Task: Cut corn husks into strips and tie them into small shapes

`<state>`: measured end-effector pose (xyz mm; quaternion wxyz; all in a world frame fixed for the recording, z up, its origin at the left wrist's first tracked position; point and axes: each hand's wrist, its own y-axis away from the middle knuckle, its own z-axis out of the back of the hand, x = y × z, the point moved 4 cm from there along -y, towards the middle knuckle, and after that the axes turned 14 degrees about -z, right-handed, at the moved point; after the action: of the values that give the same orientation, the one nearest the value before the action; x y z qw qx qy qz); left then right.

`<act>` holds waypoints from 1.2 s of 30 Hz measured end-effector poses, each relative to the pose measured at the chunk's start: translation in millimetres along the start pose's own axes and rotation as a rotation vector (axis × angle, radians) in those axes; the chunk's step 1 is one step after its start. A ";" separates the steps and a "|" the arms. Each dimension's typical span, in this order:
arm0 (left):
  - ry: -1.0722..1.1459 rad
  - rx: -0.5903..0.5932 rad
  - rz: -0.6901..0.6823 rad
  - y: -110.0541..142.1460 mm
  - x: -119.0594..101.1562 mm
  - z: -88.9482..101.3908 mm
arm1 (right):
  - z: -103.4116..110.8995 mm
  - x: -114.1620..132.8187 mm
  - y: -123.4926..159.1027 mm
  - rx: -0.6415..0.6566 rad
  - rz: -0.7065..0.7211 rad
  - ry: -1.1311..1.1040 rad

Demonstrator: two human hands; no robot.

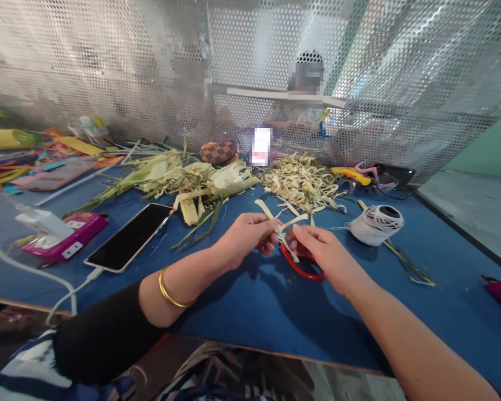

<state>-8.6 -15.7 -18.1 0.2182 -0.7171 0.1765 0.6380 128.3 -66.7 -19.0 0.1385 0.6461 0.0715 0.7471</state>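
Pale corn husk strips (295, 221) cross one another between my two hands, above the table. My left hand (253, 231) is closed in a pinch on them where they cross. From the other side my right hand (317, 244) has its thumb and fingers pressed together at the same strips. Red-handled scissors (307, 274) show below my right fingers; whether that hand also holds them I cannot tell. A thin white thread runs toward my right hand from a thread spool (374, 225), tilted on the table to the right.
Behind my hands lie a heap of cut husk strips (303, 181) and whole corn husks (167, 172). A phone (131, 236) on a cable and a magenta power strip (67, 239) are at left. A perforated metal screen (250, 50) closes the back of the blue table (234, 312).
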 end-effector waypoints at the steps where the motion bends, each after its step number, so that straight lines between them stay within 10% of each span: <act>1: -0.004 0.022 0.014 0.9 0.7 -1.5 | 1.6 -1.9 -2.4 -0.036 -0.010 -0.078; 19: -0.230 0.162 -0.005 6.1 3.5 -8.6 | 2.8 -2.6 -5.5 -0.237 0.189 -0.079; 29: -0.314 0.185 -0.051 8.8 7.1 -13.4 | -2.2 16.5 8.4 -0.303 0.570 0.503; 36: -0.381 0.282 -0.021 10.7 6.2 -15.3 | -1.0 7.1 4.4 -0.369 0.355 0.337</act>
<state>-0.7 -32.9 -23.8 0.3519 -0.5481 0.2122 0.7285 125.9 -68.7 -11.2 0.1071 0.4797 -0.1573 0.8566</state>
